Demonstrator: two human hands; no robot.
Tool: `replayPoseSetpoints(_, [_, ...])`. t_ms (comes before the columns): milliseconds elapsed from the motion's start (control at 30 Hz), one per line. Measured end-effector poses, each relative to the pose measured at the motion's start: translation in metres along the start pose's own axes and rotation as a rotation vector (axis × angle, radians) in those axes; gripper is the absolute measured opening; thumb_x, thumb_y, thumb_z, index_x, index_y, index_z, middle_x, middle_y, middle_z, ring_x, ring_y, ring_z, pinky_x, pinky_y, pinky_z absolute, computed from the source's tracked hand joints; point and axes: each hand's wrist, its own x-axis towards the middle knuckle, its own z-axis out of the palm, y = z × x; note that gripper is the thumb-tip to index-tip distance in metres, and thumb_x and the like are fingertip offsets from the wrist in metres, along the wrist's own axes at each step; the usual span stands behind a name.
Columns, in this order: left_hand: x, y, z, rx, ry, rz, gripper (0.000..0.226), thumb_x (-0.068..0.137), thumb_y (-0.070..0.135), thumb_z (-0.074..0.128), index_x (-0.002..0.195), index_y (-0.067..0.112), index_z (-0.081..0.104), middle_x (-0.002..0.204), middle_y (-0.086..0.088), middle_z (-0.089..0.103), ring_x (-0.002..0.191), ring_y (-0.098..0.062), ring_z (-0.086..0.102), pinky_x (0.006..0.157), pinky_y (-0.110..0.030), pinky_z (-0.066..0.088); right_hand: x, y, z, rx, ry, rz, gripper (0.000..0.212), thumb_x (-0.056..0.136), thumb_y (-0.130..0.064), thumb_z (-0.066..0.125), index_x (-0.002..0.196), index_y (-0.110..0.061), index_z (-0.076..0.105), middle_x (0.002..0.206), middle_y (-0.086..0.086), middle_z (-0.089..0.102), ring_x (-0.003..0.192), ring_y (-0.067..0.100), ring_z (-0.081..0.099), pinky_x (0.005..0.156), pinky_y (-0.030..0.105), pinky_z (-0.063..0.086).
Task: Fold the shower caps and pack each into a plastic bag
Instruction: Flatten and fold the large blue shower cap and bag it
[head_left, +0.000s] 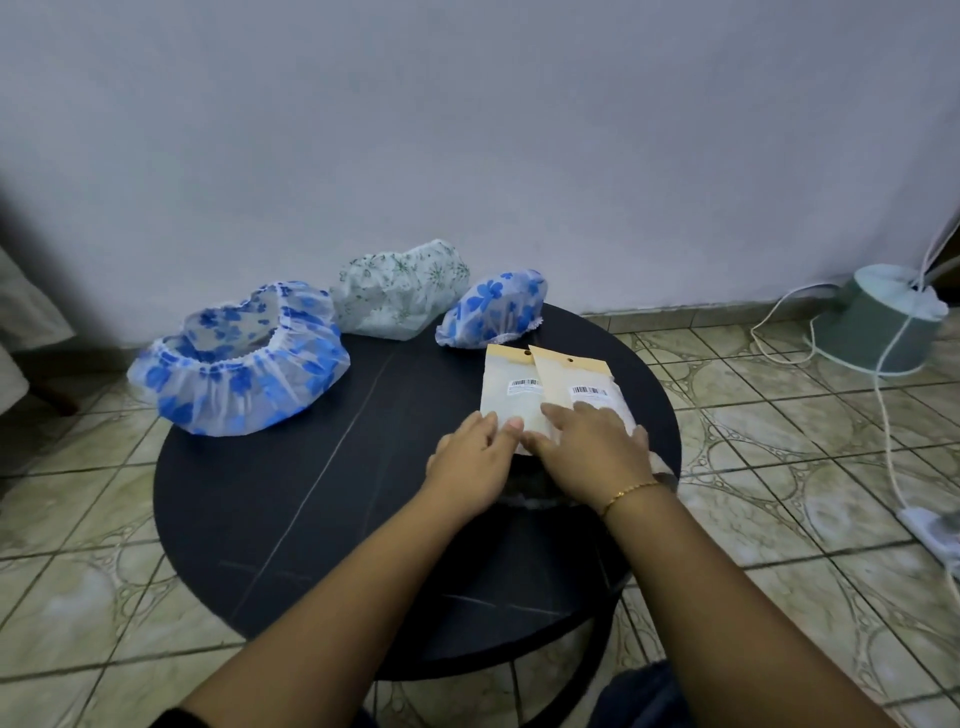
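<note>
Shower caps unfolded; both hands on the plastic bags.
The left hand (475, 452) and right hand (592, 447) lie flat-fingered on two overlapping plastic bags (540, 395); no grip closed. Beyond the bags sit the small blue cap (493, 306), green-print cap (400, 291) and large blue cap (239, 358) on the worktop (311, 519). Slick bags could slide together, so both lift.

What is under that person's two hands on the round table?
Two flat plastic bags with barcode labels, overlapping. The left hand and right hand rest on their near ends. Something pale and crinkled shows beneath the right hand; what it is stays hidden.
</note>
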Motion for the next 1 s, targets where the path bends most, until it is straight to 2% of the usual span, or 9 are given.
replayPoseSetpoints(100, [0.006,0.004,0.005,0.115,-0.025,0.036,0.046,0.099,0.05,0.025,0.127,0.021,0.047,0.142,0.003,0.039,0.133,-0.028,0.033,0.102,-0.044,0.026,0.009,0.0,0.004,-0.083,-0.045,0.086,0.056,0.091,-0.061,0.024,0.141,-0.037,0.033,0.148,0.004,0.03,0.139,0.029,0.018,0.109,0.061,0.005])
replayPoseSetpoints(200, [0.02,0.008,0.009,0.158,-0.082,0.028,0.054,0.099,0.052,0.022,0.146,0.027,0.029,0.157,0.007,0.017,0.142,-0.026,0.019,0.109,-0.044,0.017,0.021,0.007,0.005,-0.085,-0.031,0.134,0.059,0.091,-0.062,0.023,0.142,-0.035,0.031,0.151,0.006,0.026,0.142,0.032,0.01,0.109,0.062,-0.002])
replayPoseSetpoints(300, [0.034,0.013,0.01,0.116,-0.114,0.039,0.058,0.099,0.054,0.022,0.151,0.029,0.016,0.16,0.009,0.004,0.145,-0.025,0.01,0.113,-0.044,0.01,0.034,0.013,0.005,-0.08,-0.014,0.155,0.059,0.091,-0.06,0.023,0.143,-0.034,0.029,0.154,0.006,0.021,0.143,0.032,0.004,0.108,0.062,-0.007])
replayPoseSetpoints(433, [0.045,0.008,0.009,0.008,-0.097,0.071,0.059,0.099,0.052,0.025,0.151,0.029,0.013,0.16,0.008,0.0,0.145,-0.026,0.005,0.114,-0.045,0.008,0.042,0.013,0.001,-0.076,0.073,0.163,0.056,0.093,-0.052,0.026,0.146,-0.033,0.024,0.158,0.005,0.009,0.145,0.03,-0.006,0.106,0.064,-0.013])
replayPoseSetpoints(600, [0.046,-0.009,-0.001,0.077,0.01,0.096,0.058,0.098,0.052,0.027,0.15,0.028,0.018,0.16,0.005,0.003,0.145,-0.024,0.007,0.114,-0.044,0.012,0.044,-0.016,0.001,-0.066,0.184,0.023,0.05,0.096,-0.041,0.028,0.145,-0.031,0.028,0.158,0.004,0.012,0.146,0.026,-0.004,0.107,0.061,-0.014])
replayPoseSetpoints(833, [0.034,-0.049,-0.037,0.351,0.178,0.056,0.054,0.099,0.05,0.027,0.149,0.031,0.021,0.16,0.004,0.0,0.145,-0.019,0.005,0.114,-0.041,0.012,0.048,-0.068,0.024,-0.074,0.071,-0.193,0.051,0.098,-0.042,0.03,0.148,-0.032,0.022,0.158,0.004,0.013,0.146,0.026,-0.002,0.111,0.059,-0.008])
replayPoseSetpoints(1000, [0.021,-0.084,-0.075,0.515,0.34,0.038,0.055,0.097,0.046,0.035,0.149,0.033,0.021,0.16,0.005,-0.002,0.145,-0.017,0.001,0.114,-0.04,0.007,0.05,-0.111,0.044,-0.048,0.079,-0.33,0.055,0.096,-0.045,0.036,0.147,-0.029,0.023,0.157,0.004,0.017,0.146,0.025,0.001,0.112,0.055,-0.01])
